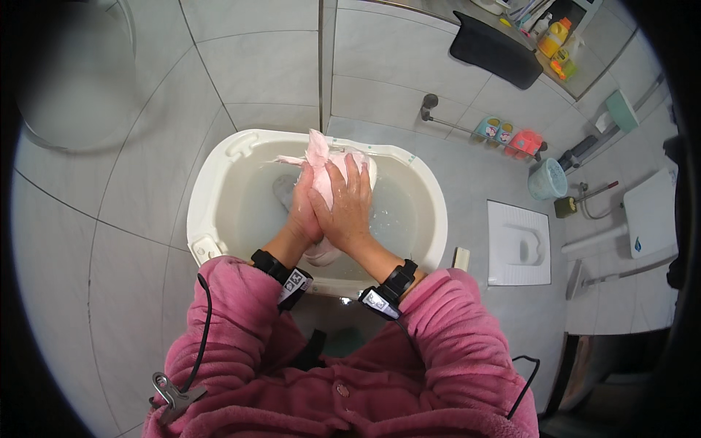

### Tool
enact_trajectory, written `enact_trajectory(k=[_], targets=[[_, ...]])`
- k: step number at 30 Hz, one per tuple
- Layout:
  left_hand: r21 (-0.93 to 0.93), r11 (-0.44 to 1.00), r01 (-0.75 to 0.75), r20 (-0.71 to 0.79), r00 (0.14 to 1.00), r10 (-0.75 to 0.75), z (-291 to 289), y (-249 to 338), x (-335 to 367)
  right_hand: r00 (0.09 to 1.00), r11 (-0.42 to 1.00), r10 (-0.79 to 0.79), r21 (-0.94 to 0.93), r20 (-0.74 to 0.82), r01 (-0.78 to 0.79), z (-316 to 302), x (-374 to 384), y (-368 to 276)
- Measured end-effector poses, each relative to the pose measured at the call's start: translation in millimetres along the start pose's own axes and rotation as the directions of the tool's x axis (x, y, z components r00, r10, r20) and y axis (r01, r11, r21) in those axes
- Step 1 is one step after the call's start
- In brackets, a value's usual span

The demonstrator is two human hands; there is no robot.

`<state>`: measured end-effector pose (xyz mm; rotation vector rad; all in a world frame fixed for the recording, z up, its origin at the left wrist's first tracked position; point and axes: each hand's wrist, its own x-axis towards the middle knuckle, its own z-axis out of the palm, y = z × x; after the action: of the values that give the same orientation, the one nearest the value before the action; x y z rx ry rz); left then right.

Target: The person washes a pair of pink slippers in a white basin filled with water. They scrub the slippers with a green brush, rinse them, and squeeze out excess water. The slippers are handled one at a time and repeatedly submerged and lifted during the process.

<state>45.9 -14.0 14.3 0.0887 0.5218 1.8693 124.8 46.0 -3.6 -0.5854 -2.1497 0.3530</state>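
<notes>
1. While pink fleece sleeves point(237, 299) filled the lower part of the frame, a metal clip point(175, 398) sat on the cloth at lower left, and black straps point(270, 264) ringed both wrists.

2. At the centre, the left hand point(303, 208) was cupped upward, its fingers together against the left side of the pink cloth point(318, 151); its palm was hidden.

3. Just beside it, the right hand point(346, 208) lay over the front of the cloth, fingers a little spread and pressing on it. The two hands met below the bundle's middle; how tightly they squeezed could not be told.

4. The cloth was bunched between and beyond the hands, touching both, with a peak rising past the left fingertips and a loose strip trailing leftward.

5. Around the hands stood a cream basin point(438, 219) of cloudy water point(394, 219), with a grey item point(283, 191) in it, left of the left hand.

6. Right of the basin lay a pale block point(461, 258), then a white squat toilet point(520, 244).

7. Farther off, a light-blue bucket point(548, 179) stood at right, and a black mat point(496, 52) hung over a ledge at upper right, near a yellow bottle point(555, 36).
</notes>
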Motion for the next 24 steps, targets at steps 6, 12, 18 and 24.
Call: enact_trajectory(k=[6, 12, 18, 24], targets=[[0.090, 0.995, 0.052, 0.013, 0.998, -0.053, 16.0, -5.5, -3.8, 0.804, 0.892, 0.393, 0.027, 0.445, -0.451, -18.7, 66.2, 63.0], [0.353, 0.932, -0.084, 0.010, 0.996, 0.086, -3.8, -12.6, 2.4, 0.988, 0.982, 0.150, 0.109, 0.035, -0.153, -1.4, 23.6, 20.7], [0.595, 0.789, -0.152, -0.105, 0.959, 0.264, -48.7, -15.8, 33.7, 0.955, 0.997, 0.030, 0.054, 0.294, -0.048, -6.8, 28.0, 29.3], [0.629, 0.777, 0.012, -0.229, 0.958, 0.171, -48.8, -21.8, 29.8, 0.932, 0.966, 0.259, -0.092, 0.254, -0.243, 4.8, 5.8, 7.4]])
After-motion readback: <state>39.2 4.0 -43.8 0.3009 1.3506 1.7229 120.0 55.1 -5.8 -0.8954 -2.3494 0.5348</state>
